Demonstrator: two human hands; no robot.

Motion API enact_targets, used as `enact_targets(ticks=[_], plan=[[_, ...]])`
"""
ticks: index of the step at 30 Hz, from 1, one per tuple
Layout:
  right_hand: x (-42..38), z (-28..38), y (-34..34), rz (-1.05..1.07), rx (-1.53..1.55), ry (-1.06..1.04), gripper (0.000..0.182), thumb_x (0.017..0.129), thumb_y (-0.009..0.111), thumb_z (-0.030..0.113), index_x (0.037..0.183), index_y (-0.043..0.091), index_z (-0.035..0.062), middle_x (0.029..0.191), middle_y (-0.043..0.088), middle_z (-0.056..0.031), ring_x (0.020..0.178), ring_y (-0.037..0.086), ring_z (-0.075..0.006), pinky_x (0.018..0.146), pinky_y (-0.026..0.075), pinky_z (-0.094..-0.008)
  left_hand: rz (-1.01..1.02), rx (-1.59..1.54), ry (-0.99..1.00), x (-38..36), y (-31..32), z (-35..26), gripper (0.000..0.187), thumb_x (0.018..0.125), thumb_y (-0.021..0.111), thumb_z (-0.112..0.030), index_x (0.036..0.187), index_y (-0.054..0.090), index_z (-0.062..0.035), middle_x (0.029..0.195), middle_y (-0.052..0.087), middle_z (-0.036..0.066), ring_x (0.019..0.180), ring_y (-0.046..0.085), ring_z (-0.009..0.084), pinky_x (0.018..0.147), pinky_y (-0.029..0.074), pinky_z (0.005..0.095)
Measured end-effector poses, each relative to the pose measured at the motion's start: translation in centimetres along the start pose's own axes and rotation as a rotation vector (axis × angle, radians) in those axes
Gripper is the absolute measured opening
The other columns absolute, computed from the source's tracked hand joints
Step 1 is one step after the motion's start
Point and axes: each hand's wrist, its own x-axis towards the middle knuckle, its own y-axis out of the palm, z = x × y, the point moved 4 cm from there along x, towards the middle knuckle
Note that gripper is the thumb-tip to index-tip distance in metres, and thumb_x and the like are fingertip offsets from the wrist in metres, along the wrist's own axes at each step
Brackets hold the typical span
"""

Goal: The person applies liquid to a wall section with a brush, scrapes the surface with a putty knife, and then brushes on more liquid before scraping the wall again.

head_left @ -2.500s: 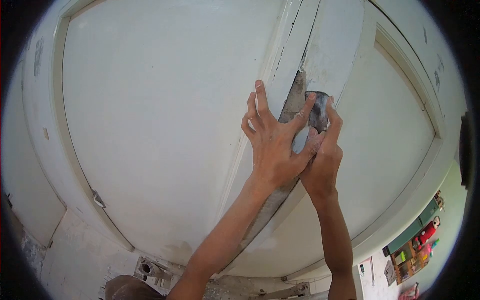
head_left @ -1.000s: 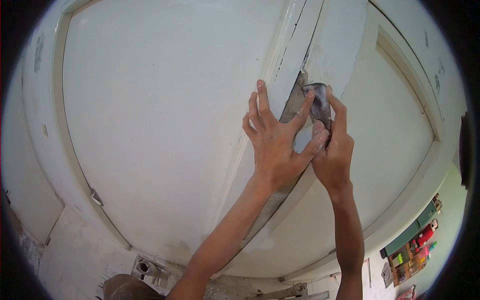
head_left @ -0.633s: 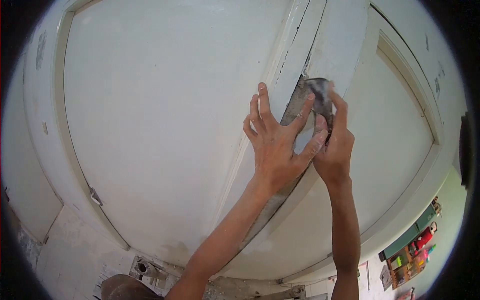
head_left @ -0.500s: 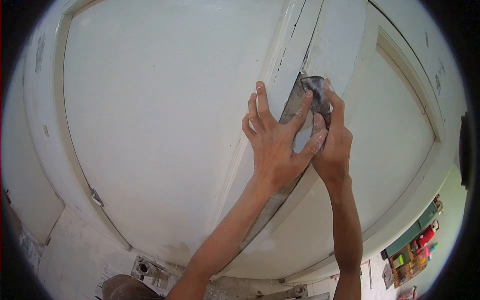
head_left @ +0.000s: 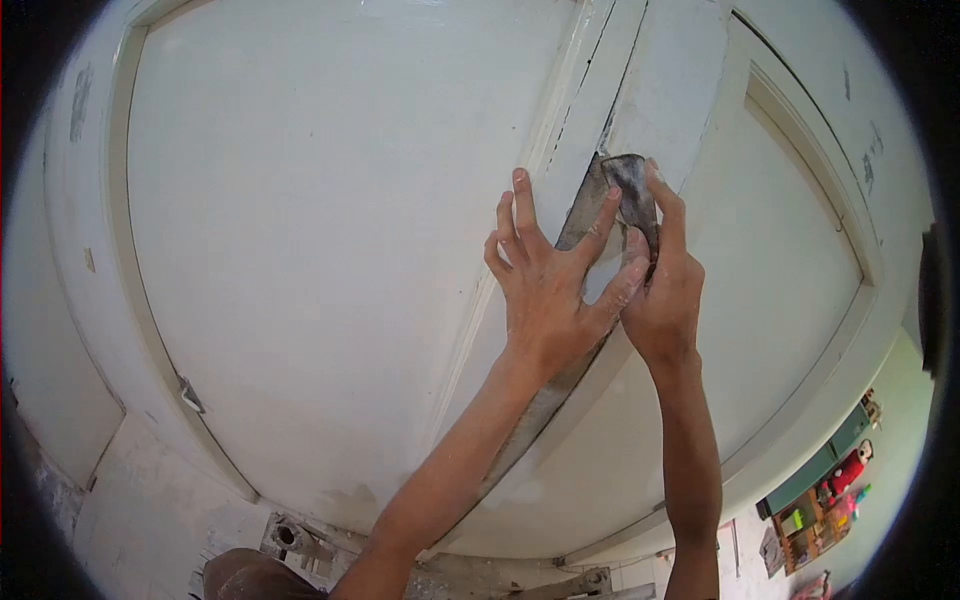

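Observation:
My right hand (head_left: 664, 290) is closed round the lower part of a putty knife (head_left: 632, 185). Its dark, smeared blade widens toward the top and lies against the upper part of a rough grey strip (head_left: 577, 215) between white panels. The handle is hidden by my fingers. My left hand (head_left: 553, 290) is open, fingers spread over the white frame beside the strip. Its index fingertip touches the blade's left edge, and its thumb reaches across to my right hand. White dust or filler marks the fingers of both hands.
A large white door (head_left: 320, 250) fills the left, with a metal handle (head_left: 190, 395) low on its edge. Another white panel (head_left: 780, 290) stands at the right. Below are a dusty wooden piece (head_left: 295, 540) and, lower right, shelves (head_left: 810, 525) with colourful items.
The hands and the putty knife hold nearly the same place. The blade and left index finger have shifted very slightly downward and left, and the view has tilted a little.

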Motion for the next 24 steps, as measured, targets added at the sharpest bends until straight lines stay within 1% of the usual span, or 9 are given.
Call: enact_targets(ticks=[4,6,10,12,14,17,19,23,24], plan=[[0.4,0.1,-0.3,0.091,0.016,0.089,0.047,0.099,0.045,0.002,0.146,0.040,0.0031,0.133,0.061,-0.0223,0.097,0.071,-0.0378,0.079,0.055,-0.0381,0.012,-0.011,-0.021,0.1,0.2,0.0,0.067,0.094,0.045,-0.066,0.147,0.053,-0.0248,0.159,0.001,0.031,0.144,0.004,0.0495,0.111,0.010,0.0619],[0.4,0.3,-0.3,0.079,0.011,0.080,0.050,0.098,0.047,0.003,0.147,0.039,0.0051,0.130,0.063,-0.0221,0.095,0.071,-0.0394,0.076,0.056,-0.0391,0.018,-0.058,-0.029,0.1,0.3,0.1,0.066,0.092,0.049,-0.068,0.146,0.054,-0.0300,0.160,-0.001,0.030,0.146,0.000,0.0521,0.109,0.009,0.0694],[0.1,-0.2,-0.5,0.133,0.009,0.064,0.054,0.097,0.048,0.005,0.149,0.037,0.0073,0.126,0.064,-0.0224,0.088,0.071,-0.0412,0.070,0.057,-0.0398,0.017,-0.039,-0.020,0.2,0.1,-0.2,0.068,0.094,0.046,-0.067,0.146,0.054,-0.0238,0.160,0.002,0.029,0.145,0.004,0.0487,0.112,0.010,0.0626],[-0.1,-0.2,-0.5,0.117,0.018,0.051,0.054,0.096,0.048,0.005,0.149,0.038,0.0073,0.126,0.065,-0.0222,0.086,0.071,-0.0409,0.068,0.056,-0.0396,0.002,-0.070,-0.022,0.1,0.4,-0.2,0.067,0.091,0.049,-0.069,0.145,0.054,-0.0298,0.160,0.000,0.030,0.145,0.000,0.0529,0.109,0.009,0.0705],[0.0,0.3,-0.1,0.092,0.030,0.020,0.054,0.096,0.048,0.004,0.149,0.038,0.0073,0.126,0.065,-0.0220,0.083,0.071,-0.0406,0.067,0.056,-0.0395,0.004,-0.080,-0.030,0.1,-0.1,0.2,0.067,0.091,0.048,-0.070,0.145,0.054,-0.0305,0.161,0.000,0.030,0.146,0.000,0.0525,0.109,0.009,0.0703],[0.3,0.4,-0.7,0.047,-0.005,0.031,0.054,0.095,0.049,0.005,0.148,0.038,0.0070,0.127,0.064,-0.0217,0.085,0.071,-0.0401,0.069,0.057,-0.0397,0.019,-0.060,-0.036,0.1,0.0,0.1,0.067,0.091,0.048,-0.071,0.145,0.054,-0.0321,0.161,0.000,0.029,0.146,0.000,0.0515,0.108,0.009,0.0698],[0.7,0.5,-1.0,0.133,0.031,0.149,0.049,0.099,0.046,0.002,0.147,0.040,0.0054,0.127,0.063,-0.0258,0.099,0.070,-0.0412,0.081,0.055,-0.0394,0.016,-0.038,-0.040,0.2,0.2,0.0,0.067,0.091,0.047,-0.071,0.145,0.054,-0.0330,0.161,0.000,0.029,0.146,0.000,0.0510,0.109,0.009,0.0695],[0.9,0.5,-0.9,0.126,-0.021,0.098,0.049,0.099,0.045,0.002,0.147,0.039,0.0061,0.127,0.063,-0.0251,0.100,0.069,-0.0423,0.082,0.055,-0.0398,0.006,-0.055,-0.040,0.1,0.3,0.1,0.066,0.091,0.047,-0.071,0.144,0.055,-0.0325,0.161,0.000,0.029,0.146,0.000,0.0505,0.109,0.009,0.0686],[0.8,0.3,-0.7,0.086,-0.024,0.045,0.057,0.092,0.050,0.002,0.148,0.039,0.0085,0.124,0.065,-0.0237,0.093,0.070,-0.0414,0.077,0.056,-0.0400,-0.001,-0.043,-0.036,0.1,0.3,0.1,0.066,0.091,0.047,-0.071,0.144,0.055,-0.0320,0.161,0.001,0.029,0.146,0.000,0.0504,0.109,0.009,0.0682]])
